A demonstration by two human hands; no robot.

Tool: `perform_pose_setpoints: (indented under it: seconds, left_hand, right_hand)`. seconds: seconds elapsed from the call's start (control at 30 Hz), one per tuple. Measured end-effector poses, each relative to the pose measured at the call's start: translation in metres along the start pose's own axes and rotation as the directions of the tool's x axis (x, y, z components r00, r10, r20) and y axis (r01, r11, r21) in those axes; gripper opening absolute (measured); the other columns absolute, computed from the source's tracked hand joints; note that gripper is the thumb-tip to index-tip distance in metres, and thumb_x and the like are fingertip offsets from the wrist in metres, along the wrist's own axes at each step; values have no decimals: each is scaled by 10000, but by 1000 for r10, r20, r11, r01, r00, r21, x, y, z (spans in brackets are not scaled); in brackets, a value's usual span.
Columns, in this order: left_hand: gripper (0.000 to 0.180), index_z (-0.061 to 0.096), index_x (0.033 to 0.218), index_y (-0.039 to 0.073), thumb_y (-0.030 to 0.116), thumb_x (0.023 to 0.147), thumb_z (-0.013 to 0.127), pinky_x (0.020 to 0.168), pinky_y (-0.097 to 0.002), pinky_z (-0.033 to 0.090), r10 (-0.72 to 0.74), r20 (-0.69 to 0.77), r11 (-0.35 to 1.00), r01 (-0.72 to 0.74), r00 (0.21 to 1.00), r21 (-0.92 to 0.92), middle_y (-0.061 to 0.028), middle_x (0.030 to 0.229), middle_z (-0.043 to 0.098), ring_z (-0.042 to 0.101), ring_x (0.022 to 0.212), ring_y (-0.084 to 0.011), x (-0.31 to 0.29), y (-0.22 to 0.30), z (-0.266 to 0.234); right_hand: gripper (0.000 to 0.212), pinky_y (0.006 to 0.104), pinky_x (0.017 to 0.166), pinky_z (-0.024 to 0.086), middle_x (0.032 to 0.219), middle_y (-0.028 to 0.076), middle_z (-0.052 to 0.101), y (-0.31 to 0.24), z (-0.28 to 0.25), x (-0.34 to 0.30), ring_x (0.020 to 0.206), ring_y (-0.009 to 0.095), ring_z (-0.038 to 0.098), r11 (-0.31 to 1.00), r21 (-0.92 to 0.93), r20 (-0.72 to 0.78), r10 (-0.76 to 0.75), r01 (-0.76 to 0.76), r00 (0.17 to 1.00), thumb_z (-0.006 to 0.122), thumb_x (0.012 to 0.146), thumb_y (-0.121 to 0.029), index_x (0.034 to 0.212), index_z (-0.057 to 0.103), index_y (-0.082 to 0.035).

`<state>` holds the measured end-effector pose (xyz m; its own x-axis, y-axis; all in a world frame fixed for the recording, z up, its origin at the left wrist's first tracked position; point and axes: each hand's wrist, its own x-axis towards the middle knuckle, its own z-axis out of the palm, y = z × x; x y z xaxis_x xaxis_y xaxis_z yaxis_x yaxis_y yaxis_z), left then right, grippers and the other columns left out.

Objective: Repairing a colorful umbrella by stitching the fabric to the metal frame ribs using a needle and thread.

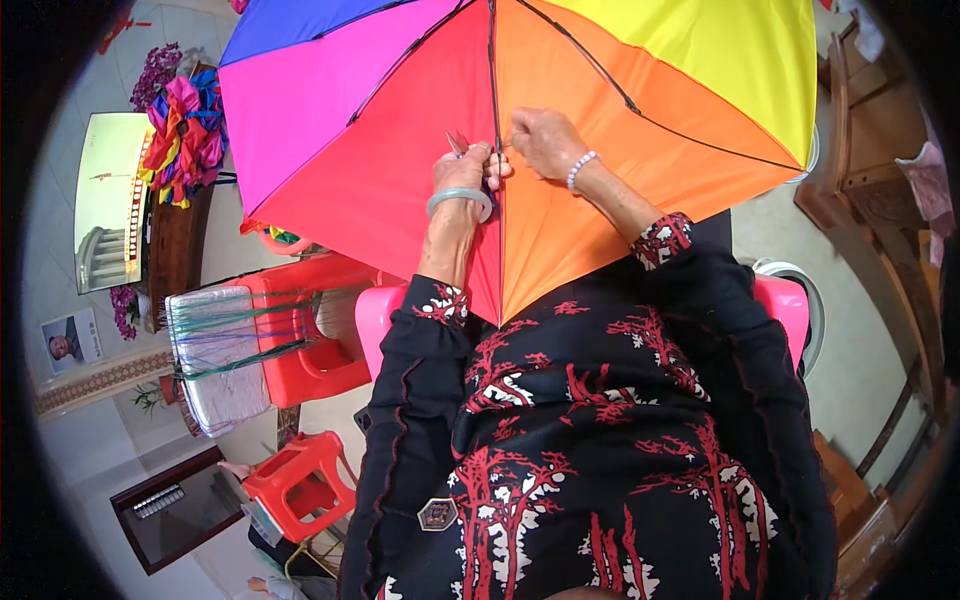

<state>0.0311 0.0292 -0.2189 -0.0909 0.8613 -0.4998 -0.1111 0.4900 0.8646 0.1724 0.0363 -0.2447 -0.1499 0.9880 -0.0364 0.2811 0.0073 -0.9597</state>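
Observation:
A rainbow-coloured umbrella lies spread over my lap, its inner side up and its dark ribs showing. My left hand is closed at the rib along the red and orange seam. Pointed metal tips, looking like small scissors, stick out of its grip; the handles are mostly hidden by the fingers. Just right of that rib, above the orange panel, my right hand is closed in a pinch. Whatever it pinches, perhaps a thread, is too fine to make out.
Left of me, a red stool stands beside a silver-wrapped block draped with green and blue strands. Beyond are another red stool, a bundle of coloured cloth and a lit screen. Wooden furniture lines the right.

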Motion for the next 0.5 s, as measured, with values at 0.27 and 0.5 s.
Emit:
perform_pose_setpoints:
  seconds: [0.27,0.5]
  left_hand:
    - [117,538,748,5,109,789,571,379,-217,355,165,-48,978,-157,985,134,-74,609,570,490,438,-107,-14,-2,5]
    - [119,524,712,30,97,721,622,394,-213,363,270,49,844,-260,962,468,-26,552,552,481,427,-74,-11,-2,0]
  right_hand:
    - [89,242,370,448,632,62,529,-36,-20,-11,461,101,508,833,535,16,157,-141,988,463,822,-75,748,464,-25]
    - [99,244,350,425,631,74,515,-32,-17,-8,445,125,507,871,490,-115,26,33,993,461,804,-126,768,444,-35]
